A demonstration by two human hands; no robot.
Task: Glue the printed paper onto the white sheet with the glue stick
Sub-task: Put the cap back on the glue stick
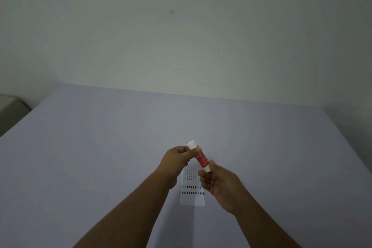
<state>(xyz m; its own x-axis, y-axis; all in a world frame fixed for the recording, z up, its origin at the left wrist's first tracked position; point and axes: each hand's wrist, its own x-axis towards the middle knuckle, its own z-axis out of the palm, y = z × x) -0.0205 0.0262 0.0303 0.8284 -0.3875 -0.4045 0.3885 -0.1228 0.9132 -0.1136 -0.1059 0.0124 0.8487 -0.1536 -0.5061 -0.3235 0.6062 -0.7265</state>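
A red glue stick with a white cap and white base is held tilted in the air above the table. My left hand pinches its upper end by the cap. My right hand grips its lower white end with thumb and fingers. Beneath the hands a small printed paper with rows of black marks lies flat; its top and right edges are partly hidden by my hands. It rests on a large pale surface; I cannot tell whether that is the white sheet.
The pale surface stretches wide on all sides, its far edge meeting a plain wall. A grey piece of furniture shows at the far left edge.
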